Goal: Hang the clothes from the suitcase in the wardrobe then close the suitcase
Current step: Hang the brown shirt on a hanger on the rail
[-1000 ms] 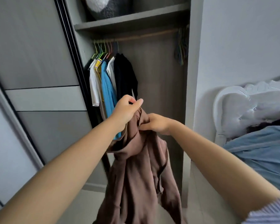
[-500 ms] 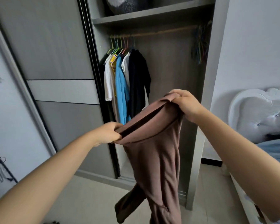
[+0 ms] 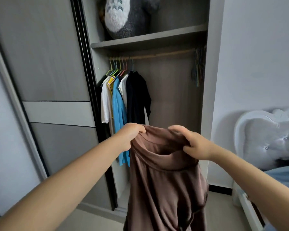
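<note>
Open wardrobe straight ahead, sliding door pushed left; rail carries five or so hung shirts bunched at its left end, spare empty hangers bunched at the far right, bare rail between. Brown garment held in front of the opening, below the rail, waistband or hem spread open between both hands, rest hanging toward the floor and out of frame. Left hand: fingers curled over the band's left edge, gripping it. Right hand: fingers and thumb pinching the right edge. Suitcase not in view. Risks, my read: no hanger in the garment, and both hands are busy, so fetching one from the right-hand bunch means freeing the right hand; a one-sided hold lets the band collapse and the fabric slide off or drag on the floor. Wire hangers packed together may snag and come off as a clump. Fabric looks smooth and limp, so it may slip off a hanger unless threaded or folded over squarely. Plush toy on the shelf above isn't a factor.
</note>
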Available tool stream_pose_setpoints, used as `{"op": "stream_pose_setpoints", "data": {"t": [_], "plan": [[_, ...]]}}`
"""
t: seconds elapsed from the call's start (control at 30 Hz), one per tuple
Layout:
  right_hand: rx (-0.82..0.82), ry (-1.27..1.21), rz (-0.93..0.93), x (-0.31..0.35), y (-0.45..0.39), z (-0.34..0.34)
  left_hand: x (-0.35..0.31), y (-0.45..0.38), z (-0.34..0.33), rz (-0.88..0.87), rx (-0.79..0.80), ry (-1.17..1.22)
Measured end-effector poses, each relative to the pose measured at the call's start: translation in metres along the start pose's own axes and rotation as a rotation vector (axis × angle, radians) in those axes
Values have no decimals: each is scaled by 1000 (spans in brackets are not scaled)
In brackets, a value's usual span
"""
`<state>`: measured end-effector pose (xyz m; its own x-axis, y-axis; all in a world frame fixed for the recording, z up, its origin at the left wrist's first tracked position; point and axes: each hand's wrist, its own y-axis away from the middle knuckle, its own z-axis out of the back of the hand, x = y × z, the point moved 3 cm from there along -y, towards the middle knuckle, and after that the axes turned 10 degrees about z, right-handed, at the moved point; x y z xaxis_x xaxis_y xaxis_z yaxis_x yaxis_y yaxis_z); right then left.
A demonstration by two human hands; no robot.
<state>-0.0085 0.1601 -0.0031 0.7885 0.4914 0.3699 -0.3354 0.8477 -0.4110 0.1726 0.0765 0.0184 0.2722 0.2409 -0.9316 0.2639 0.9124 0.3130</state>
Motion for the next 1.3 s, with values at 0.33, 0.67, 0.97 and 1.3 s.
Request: {"op": "stream_pose_setpoints", "data": {"t": [0.33, 0.67, 0.97, 1.3], "plan": [[440, 538, -35, -61, -7, 21, -68, -56, -23, -360, -313, -1025], [334, 483, -1, -126, -107, 30, -81, -178, 25, -111, -281, -432], [330, 339, -210, -205, -250, 50, -154, -325, 41, -182, -35, -326], [-64, 748, -587, -303, -325, 130, -246, -432, 23, -374, -154, -202]]}}
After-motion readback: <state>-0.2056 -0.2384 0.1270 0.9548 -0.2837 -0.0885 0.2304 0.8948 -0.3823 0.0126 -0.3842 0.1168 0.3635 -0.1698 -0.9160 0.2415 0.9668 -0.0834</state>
